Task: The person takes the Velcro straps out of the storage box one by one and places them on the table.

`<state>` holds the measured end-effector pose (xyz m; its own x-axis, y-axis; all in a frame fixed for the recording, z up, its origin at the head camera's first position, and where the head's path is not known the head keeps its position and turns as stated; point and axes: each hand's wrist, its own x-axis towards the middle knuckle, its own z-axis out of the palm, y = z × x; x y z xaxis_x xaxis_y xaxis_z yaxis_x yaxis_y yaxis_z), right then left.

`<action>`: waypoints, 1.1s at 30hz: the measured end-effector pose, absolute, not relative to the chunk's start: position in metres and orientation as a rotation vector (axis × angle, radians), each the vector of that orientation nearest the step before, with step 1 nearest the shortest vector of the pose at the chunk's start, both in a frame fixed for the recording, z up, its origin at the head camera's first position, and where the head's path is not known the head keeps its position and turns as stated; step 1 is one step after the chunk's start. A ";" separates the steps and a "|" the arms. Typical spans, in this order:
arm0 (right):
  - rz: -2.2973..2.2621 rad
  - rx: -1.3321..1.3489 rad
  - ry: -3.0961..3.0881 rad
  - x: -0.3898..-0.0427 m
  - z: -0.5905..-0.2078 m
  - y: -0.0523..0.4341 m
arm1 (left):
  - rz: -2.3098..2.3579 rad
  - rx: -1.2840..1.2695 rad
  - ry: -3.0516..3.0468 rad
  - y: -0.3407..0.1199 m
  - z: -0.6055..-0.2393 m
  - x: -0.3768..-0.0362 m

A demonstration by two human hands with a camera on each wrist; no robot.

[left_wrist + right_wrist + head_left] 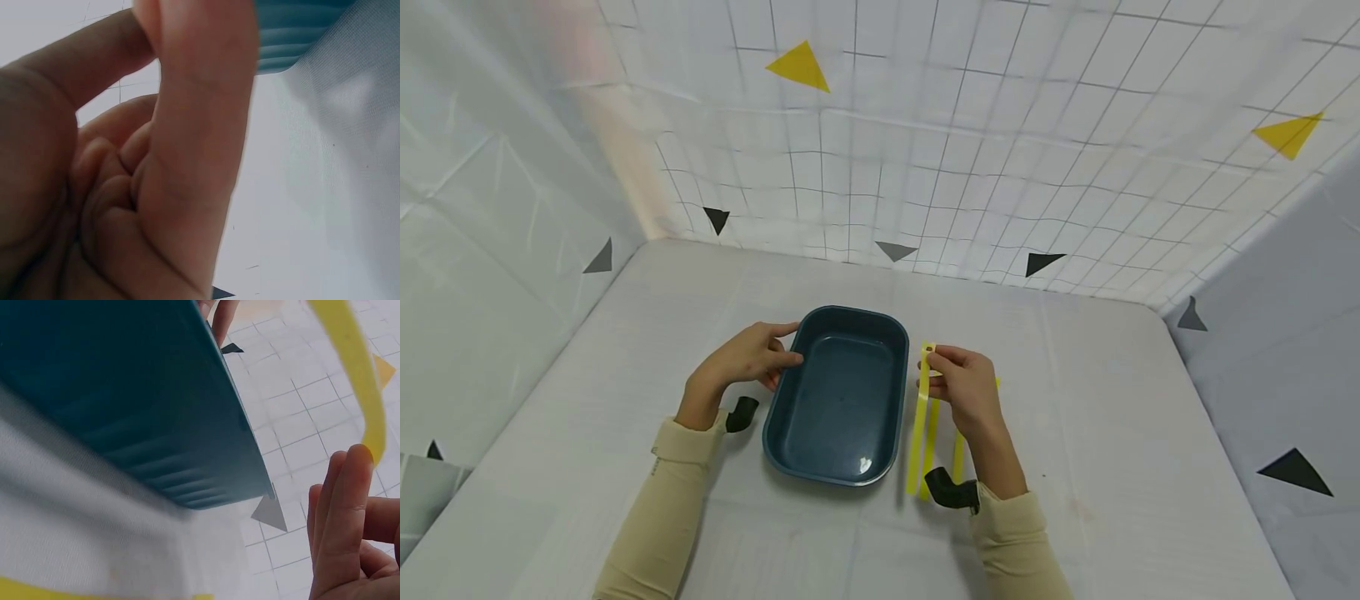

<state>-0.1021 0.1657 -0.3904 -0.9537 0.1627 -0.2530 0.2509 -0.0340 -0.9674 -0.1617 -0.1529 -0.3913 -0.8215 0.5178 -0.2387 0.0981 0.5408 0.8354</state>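
Note:
A dark teal rectangular basin [842, 400] with rounded corners sits on the white table, its ribbed outer side [175, 469] showing in the right wrist view. My left hand [751, 357] holds its left rim, thumb over the edge and index finger stretched along it. Most of that grip is hidden in the left wrist view, where the hand [187, 125] fills the middle. Just right of the basin, my right hand [962, 383] pinches a long thin yellow strip [917, 442] near its upper end. The strip [353, 362] hangs curved from the fingertips in the right wrist view.
More lengths of yellow strip [959, 454] lie beneath the right hand and forearm. Black wrist mounts [951, 490] sit at both cuffs. White sheeting with a grid [910, 183] rises behind the table, bearing black, grey and yellow triangles.

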 end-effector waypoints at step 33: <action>-2.110 0.581 2.144 -0.088 -0.401 0.191 | 1.199 0.500 2.324 -0.152 -0.391 -0.161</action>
